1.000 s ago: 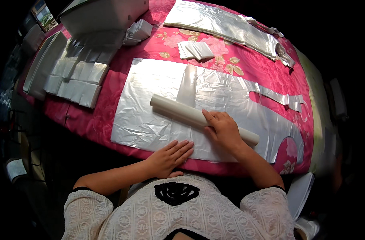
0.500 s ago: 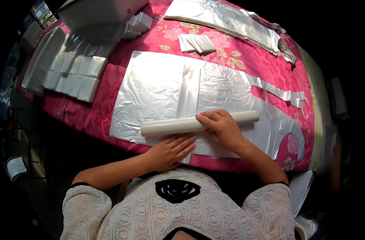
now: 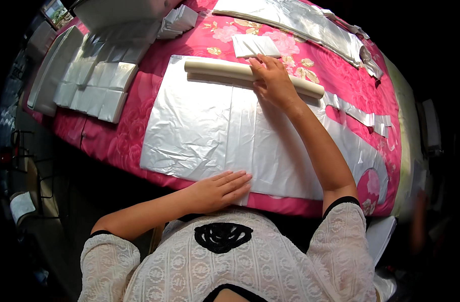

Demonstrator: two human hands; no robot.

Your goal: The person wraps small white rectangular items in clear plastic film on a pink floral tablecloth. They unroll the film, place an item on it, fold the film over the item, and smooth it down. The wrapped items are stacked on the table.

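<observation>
A white plastic bag (image 3: 189, 131) with cut-out handles lies flat in front of me, its handle end to the right. Across its far edge stretches a smooth white tube (image 3: 215, 69), casting a shadow on the plastic. My right hand (image 3: 276, 85) grips the tube right of its middle, fingers curled over the far side, arm reaching forward. My left hand (image 3: 222, 190) rests palm down on the bag's near edge, its fingers extended and holding nothing. Just beyond the tube sits a small fan of folded white bags (image 3: 252, 46), close to my right fingertips.
The table wears a pink floral cloth (image 3: 116, 143). Stacked folded packets (image 3: 96, 103) stand at the left beside a pale box wall (image 3: 51, 75). More folded packets (image 3: 178, 21) lie at the back. A long stack of flat bags (image 3: 290, 24) lies along the far edge.
My right hand has pushed the tube away from me, from the bag's near part to its far edge. Creases in the bag's middle look flatter. My left hand has stayed nearly in place.
</observation>
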